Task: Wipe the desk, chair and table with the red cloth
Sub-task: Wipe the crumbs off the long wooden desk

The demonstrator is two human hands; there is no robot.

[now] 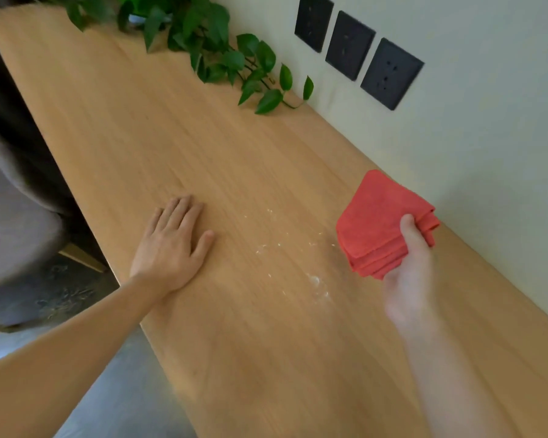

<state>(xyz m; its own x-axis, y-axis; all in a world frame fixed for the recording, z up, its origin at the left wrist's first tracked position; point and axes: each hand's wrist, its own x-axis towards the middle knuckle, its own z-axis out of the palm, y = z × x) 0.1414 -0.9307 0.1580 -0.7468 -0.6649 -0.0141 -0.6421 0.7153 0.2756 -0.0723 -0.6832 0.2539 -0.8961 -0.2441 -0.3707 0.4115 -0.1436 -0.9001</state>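
A folded red cloth (378, 218) is held just above the wooden desk (178, 128), near the wall side. My right hand (408, 267) grips its near corner, thumb on top. My left hand (171, 245) lies flat on the desk with fingers spread, close to the desk's left edge. Between the two hands, white crumbs and a powdery smear (314, 281) are scattered on the wood.
A leafy green plant (203, 36) trails over the far end of the desk. Three black wall sockets (351, 45) sit on the pale wall to the right. A grey upholstered chair (10, 216) stands left of the desk, over a grey floor (124, 390).
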